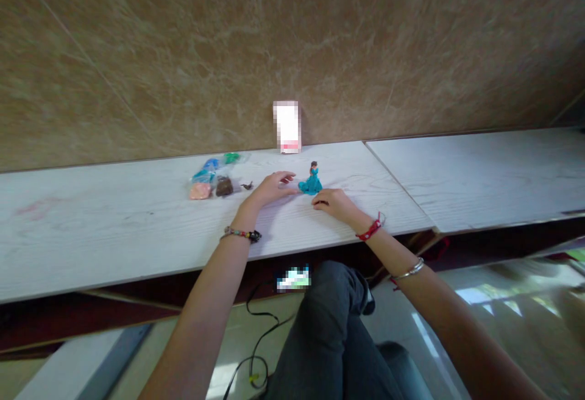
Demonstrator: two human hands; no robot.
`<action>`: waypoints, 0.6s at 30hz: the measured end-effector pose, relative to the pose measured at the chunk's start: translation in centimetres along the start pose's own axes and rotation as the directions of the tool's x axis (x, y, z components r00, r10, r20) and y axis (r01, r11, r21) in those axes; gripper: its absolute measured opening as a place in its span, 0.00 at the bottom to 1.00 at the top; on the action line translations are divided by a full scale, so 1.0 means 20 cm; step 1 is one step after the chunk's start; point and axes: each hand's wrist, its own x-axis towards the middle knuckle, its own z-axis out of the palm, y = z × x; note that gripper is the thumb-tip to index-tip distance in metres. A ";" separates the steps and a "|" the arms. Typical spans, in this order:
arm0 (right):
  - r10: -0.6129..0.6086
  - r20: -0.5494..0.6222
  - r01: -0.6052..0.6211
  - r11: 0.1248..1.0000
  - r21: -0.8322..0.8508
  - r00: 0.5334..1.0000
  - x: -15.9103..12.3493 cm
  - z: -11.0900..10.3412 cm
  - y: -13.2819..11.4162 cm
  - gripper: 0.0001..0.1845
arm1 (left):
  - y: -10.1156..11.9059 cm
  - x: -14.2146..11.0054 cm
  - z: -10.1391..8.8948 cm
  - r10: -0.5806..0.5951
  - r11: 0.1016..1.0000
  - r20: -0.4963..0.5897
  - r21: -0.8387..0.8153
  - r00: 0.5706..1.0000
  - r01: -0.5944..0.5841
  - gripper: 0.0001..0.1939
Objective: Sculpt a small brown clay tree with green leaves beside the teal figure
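Note:
A small clay figure (311, 182) in a turquoise dress with brown hair stands upright on the white table. My left hand (275, 188) is open just left of it, fingers apart and reaching toward the dress; I cannot tell whether they touch it. At the figure's lower right, my right hand (336, 203) rests near the table with its fingers curled in toward the thumb. Whatever may be between those fingertips is hidden. Left of my left hand lie a small dark brown piece (247, 185) and a bag of brown clay (224, 186).
Further left are bags of peach clay (200, 191), blue clay (210, 166) and green clay (231, 157). A blurred white and pink upright item (287, 127) leans on the brown tiled wall (183, 64). Below the white table (114, 229), a black cable (256, 357) lies on the floor.

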 end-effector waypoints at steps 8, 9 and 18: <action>-0.028 0.020 0.032 0.961 -0.275 0.999 -0.09 0.01 -0.01 0.11 | -0.03 -0.08 -0.02 -0.037 0.999 -0.063 -0.033 0.997 0.035 0.19; -0.021 0.015 0.025 0.949 -0.316 1.000 -0.11 0.01 -0.01 0.12 | -0.04 -0.08 -0.02 -0.042 0.998 -0.067 -0.040 0.997 0.039 0.19; 0.046 0.063 -0.012 0.890 -0.456 0.997 -0.14 0.00 -0.07 0.17 | -0.05 -0.04 -0.02 0.029 1.000 -0.078 0.010 0.997 -0.028 0.14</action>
